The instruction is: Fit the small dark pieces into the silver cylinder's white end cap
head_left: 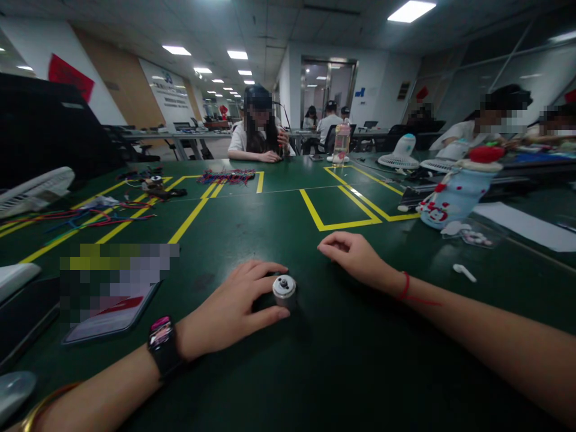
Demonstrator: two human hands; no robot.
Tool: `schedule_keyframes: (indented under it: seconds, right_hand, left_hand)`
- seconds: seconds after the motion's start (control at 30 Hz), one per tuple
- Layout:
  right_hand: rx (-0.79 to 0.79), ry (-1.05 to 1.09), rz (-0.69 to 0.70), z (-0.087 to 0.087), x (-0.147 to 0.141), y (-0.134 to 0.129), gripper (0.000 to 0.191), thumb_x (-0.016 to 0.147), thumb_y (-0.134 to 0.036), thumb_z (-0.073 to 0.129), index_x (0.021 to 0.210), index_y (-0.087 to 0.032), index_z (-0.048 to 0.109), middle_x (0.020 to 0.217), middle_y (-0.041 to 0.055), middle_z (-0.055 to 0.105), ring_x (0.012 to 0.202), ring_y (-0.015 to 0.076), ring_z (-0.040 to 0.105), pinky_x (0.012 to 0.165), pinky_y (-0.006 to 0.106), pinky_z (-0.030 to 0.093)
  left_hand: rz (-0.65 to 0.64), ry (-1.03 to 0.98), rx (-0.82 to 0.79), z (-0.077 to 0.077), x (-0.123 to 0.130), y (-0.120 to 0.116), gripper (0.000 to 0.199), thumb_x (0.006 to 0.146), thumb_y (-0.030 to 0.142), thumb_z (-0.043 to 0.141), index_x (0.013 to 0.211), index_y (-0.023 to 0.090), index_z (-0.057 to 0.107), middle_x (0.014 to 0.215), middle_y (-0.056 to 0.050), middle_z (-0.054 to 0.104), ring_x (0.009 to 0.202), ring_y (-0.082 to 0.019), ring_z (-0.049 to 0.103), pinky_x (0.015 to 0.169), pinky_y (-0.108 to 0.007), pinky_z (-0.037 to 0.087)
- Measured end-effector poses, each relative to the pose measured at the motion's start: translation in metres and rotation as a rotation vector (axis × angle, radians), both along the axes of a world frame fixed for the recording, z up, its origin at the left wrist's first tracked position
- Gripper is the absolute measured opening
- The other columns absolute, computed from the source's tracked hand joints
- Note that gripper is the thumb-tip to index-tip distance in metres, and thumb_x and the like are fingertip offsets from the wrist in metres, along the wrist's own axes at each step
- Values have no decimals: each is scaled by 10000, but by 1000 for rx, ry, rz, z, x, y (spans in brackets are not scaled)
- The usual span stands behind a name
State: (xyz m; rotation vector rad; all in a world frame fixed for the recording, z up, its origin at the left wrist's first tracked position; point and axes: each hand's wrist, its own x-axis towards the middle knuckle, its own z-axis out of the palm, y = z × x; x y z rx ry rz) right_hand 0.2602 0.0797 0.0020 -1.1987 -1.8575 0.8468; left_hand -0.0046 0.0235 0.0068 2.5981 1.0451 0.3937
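A small silver cylindrical motor (284, 291) stands upright on the dark green table (252, 384), its shaft end facing up. My left hand (238, 303) lies around its left side, thumb and fingers spread on either side of it, near or touching; a firm grip is not visible. To the right and farther forward, my right hand (353, 255) rests on the table with its fingers curled together. Whether anything is inside those fingers is hidden.
At left are a phone-like slab (117, 312), loose wires (99, 213) and a fan (38, 189). A blue bottle (459, 195) and a white earbud (464, 272) are at right. A person (258, 129) sits across the table, near a wire bundle (229, 176).
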Motion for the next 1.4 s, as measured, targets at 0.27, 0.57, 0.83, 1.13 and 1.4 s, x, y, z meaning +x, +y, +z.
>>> schedule_keyframes:
  seconds: [0.27, 0.57, 0.83, 1.13, 1.4]
  right_hand:
    - [-21, 8, -93, -11, 26, 29, 285, 835, -387, 565, 888, -127, 669, 765, 45, 642, 634, 125, 547, 587, 264, 432]
    - [57, -200, 22, -5, 9, 9, 182, 801, -330, 639, 815, -170, 724, 735, 24, 641, 638, 130, 515, 580, 273, 373]
    - [101, -20, 259, 14, -33, -42, 172, 843, -303, 629, 957, -189, 691, 901, 29, 662, 745, 122, 577, 656, 246, 453]
    - [272, 10, 264, 22, -37, -46, 96, 867, -262, 616, 874, -185, 672, 863, 14, 612, 765, 116, 548, 679, 242, 440]
    - [178, -236, 457, 7, -6, -36, 129, 860, -301, 642, 911, -195, 693, 1002, 45, 610, 942, 164, 557, 853, 323, 434]
  left_hand:
    - [16, -75, -26, -5, -2, 1, 382, 914, 375, 586, 1279, 287, 517, 1362, -37, 509, 1220, -257, 459, 1037, -450, 364]
    - [15, -53, -18, -3, -1, 0, 374, 926, 383, 571, 1285, 293, 520, 1367, -46, 501, 1221, -267, 449, 1032, -457, 356]
    - [-11, 2, 46, -4, 3, 1, 337, 937, 438, 541, 1245, 303, 561, 1325, -51, 517, 1163, -281, 461, 991, -457, 377]
    - [-8, 60, 80, 0, 8, -2, 320, 947, 448, 514, 1220, 289, 567, 1310, -50, 519, 1145, -282, 467, 984, -456, 391]
    - [-13, -53, 27, 1, 2, -3, 266, 911, 336, 583, 1168, 265, 589, 1312, -42, 540, 1180, -254, 487, 1013, -434, 396]
